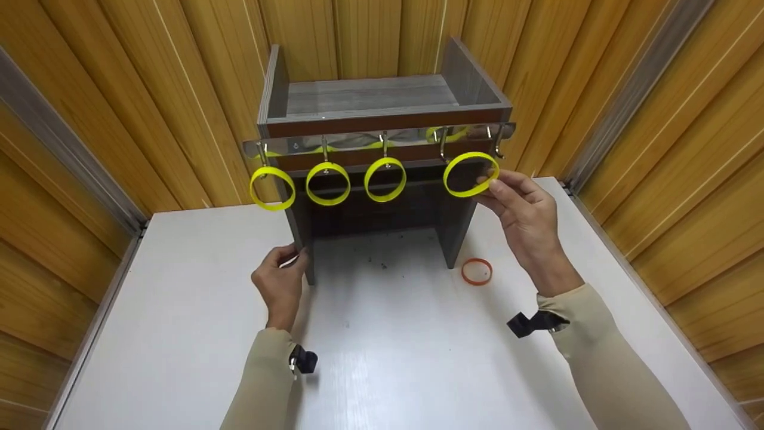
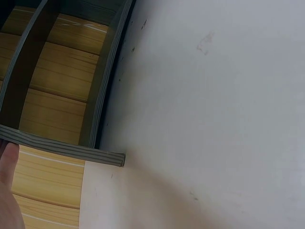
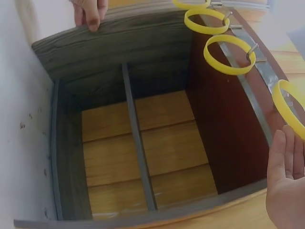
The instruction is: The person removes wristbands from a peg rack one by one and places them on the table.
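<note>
My right hand pinches a yellow ring between thumb and fingers. The ring is held up beside the fourth hook of a metal hook rail; whether it touches that hook I cannot tell. From the three hooks to the left hang more yellow rings, among them the leftmost ring. Low on the left, my left hand grips the front edge of the grey shelf's side panel. In the right wrist view its fingers lie over the panel's edge.
An orange ring lies on the white tabletop, near the shelf's right leg. The grey shelf has an open top tray and a reddish-brown front. Wood-patterned walls close in the back and both sides.
</note>
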Demonstrator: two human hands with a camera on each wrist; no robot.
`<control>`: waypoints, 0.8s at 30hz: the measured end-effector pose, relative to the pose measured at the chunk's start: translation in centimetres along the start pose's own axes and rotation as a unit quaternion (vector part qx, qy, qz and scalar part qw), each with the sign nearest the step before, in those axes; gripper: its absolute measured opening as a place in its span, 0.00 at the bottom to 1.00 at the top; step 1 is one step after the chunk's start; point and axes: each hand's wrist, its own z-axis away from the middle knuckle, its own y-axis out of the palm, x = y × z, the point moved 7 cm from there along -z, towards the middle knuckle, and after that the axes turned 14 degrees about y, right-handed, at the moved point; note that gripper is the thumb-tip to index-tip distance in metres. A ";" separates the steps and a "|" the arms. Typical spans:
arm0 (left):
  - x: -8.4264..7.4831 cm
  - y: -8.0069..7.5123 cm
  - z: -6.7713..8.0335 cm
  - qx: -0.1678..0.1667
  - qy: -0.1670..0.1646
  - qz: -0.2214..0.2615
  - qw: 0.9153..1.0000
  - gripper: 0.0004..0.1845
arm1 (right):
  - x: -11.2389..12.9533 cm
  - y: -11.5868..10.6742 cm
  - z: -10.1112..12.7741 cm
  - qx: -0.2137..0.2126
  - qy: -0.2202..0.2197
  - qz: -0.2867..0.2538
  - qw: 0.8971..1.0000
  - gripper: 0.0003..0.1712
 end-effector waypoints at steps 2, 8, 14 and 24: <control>0.0 0.0 0.0 0.000 0.001 -0.001 1.000 0.06 | 0.1 -0.5 0.2 0.000 0.000 0.001 1.000 0.15; -0.1 0.1 0.0 0.000 -0.004 -0.009 1.000 0.07 | 0.0 -2.0 0.7 -0.010 0.007 0.006 1.000 0.14; -0.1 0.2 0.2 0.004 -0.002 0.003 1.000 0.06 | -0.8 -3.8 1.0 -0.025 0.018 0.012 0.999 0.13; -0.2 0.3 0.3 0.001 0.007 0.003 1.000 0.07 | -2.6 -7.5 1.5 -0.109 0.044 0.037 0.992 0.18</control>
